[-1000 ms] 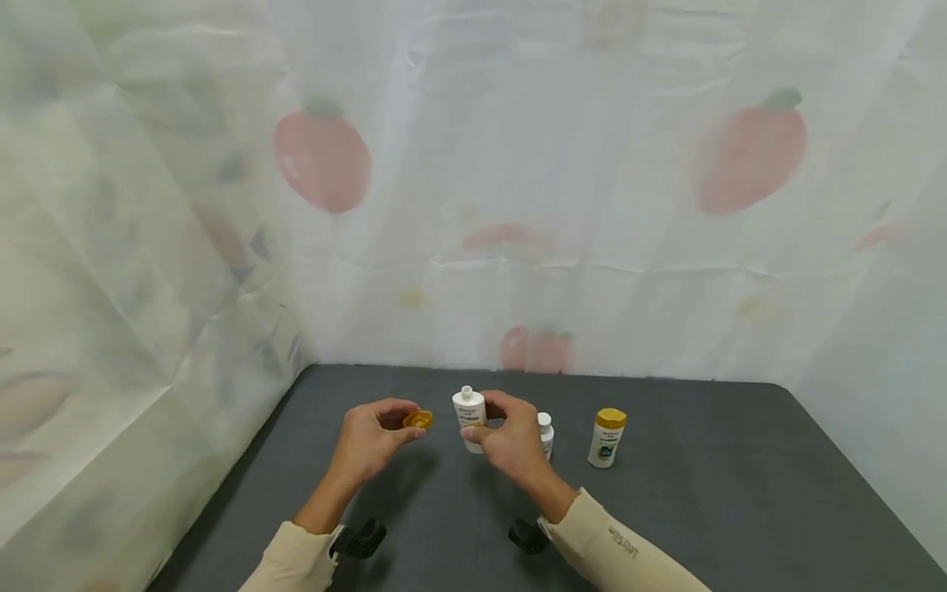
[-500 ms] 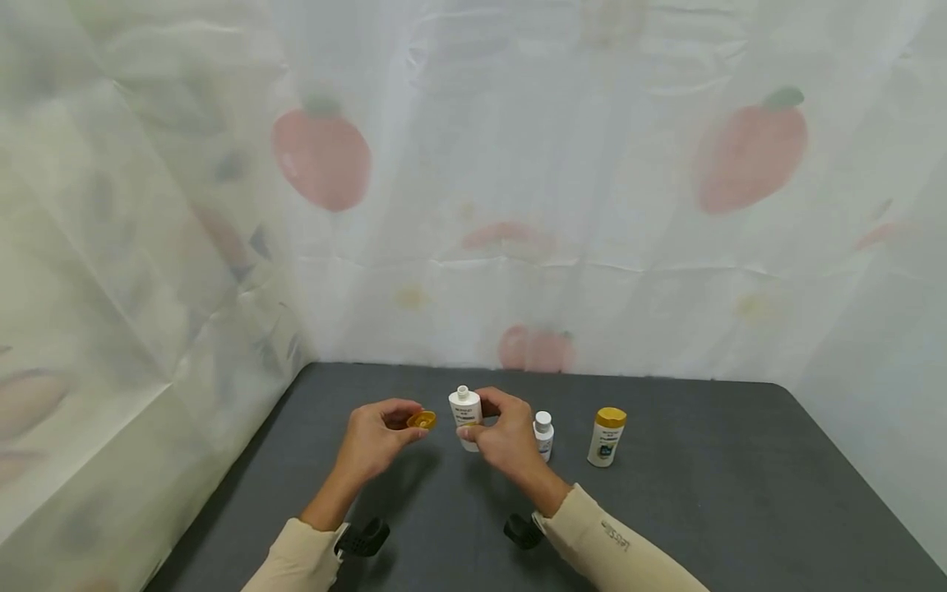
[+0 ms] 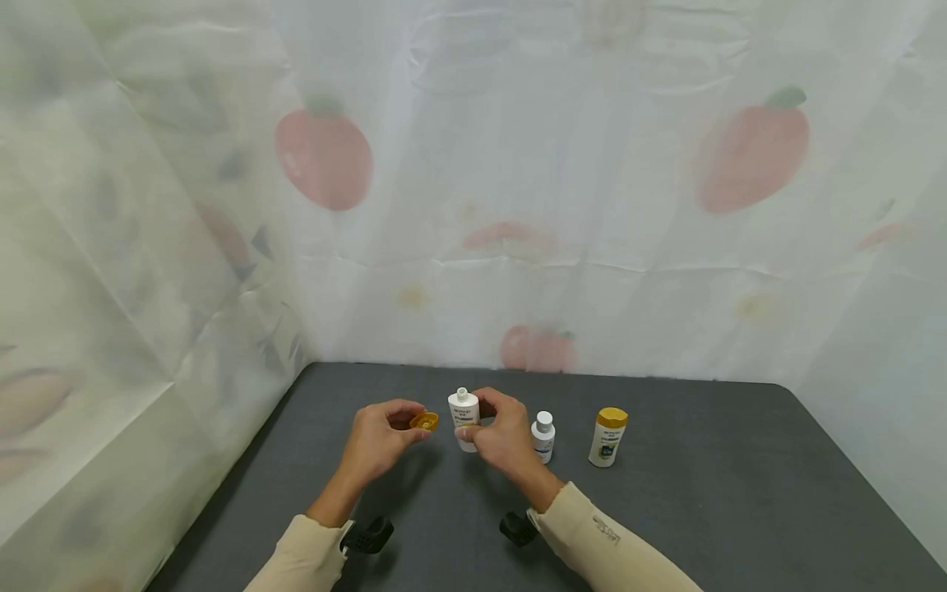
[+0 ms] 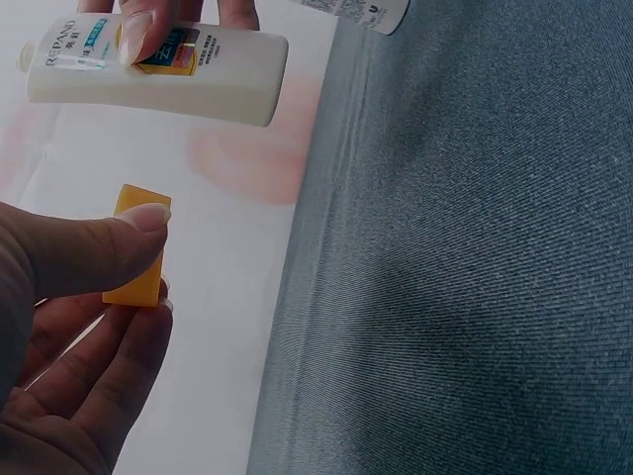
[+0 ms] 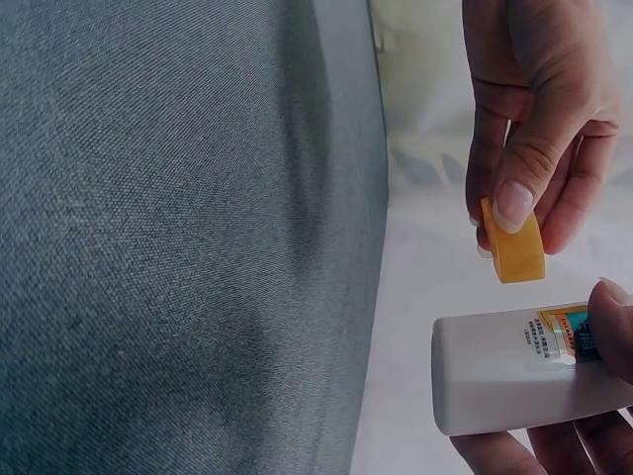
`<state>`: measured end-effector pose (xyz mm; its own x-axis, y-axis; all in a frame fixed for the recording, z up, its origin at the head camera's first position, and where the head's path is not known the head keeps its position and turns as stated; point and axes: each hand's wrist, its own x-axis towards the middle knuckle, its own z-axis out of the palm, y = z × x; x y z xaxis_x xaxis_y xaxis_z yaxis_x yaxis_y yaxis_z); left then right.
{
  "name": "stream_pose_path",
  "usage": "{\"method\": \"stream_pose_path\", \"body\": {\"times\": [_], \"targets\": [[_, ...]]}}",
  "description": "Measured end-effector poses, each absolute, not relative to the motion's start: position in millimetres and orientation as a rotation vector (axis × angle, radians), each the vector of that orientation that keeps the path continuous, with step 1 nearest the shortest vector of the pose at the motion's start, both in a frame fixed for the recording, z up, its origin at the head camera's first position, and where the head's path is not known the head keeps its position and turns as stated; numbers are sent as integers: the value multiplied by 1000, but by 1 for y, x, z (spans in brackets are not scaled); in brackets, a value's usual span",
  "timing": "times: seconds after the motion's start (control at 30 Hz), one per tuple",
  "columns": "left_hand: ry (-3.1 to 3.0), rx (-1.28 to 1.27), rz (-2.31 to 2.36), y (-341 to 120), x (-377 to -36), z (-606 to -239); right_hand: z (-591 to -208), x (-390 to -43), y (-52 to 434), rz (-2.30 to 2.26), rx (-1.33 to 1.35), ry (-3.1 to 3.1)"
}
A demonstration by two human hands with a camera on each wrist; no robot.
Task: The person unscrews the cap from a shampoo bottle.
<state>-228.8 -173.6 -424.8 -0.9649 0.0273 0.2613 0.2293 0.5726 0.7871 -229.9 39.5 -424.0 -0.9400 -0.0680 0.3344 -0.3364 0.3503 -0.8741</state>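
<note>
Head view: uncapped btl (image 3: 463,408) is the landmark, in R hand (image 3: 506,438), thumb on its label side and fingers round the back, so R is clamped on it. L hand (image 3: 372,442) is to the L of the uncapped btl, thumb and fingertips together on a yellow cap (image 3: 425,421), pinching it. Key relation, I'd judge: yellow cap vs neck of uncapped btl. Cap sits just L of the btl, near but not touching, and lower than the neck. R hand is the nearer one, being on the btl itself; L is a short way off.

Uncapped btl: long axis approx. upright, bare neck pointing up, base down; looks lifted off the dark table (image 3: 703,493). Both wrist cams show the cap edge-on, its wide side running approx. crosswise to the btl's long axis; from the head cam its hollow side seems to face up, tho it's small.

Others: small white btl (image 3: 543,437) stands R of the uncapped btl, behind R hand's wrist side; yellow-capped btl (image 3: 608,440) stands farther R, upright.
</note>
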Motion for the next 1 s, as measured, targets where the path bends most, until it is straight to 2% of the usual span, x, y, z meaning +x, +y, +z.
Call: {"method": "stream_pose_path", "body": {"times": [1.0], "targets": [[-2588, -183, -1287, -174, -241, -447, -446, -245, 31, 1652, 362, -2404]]}}
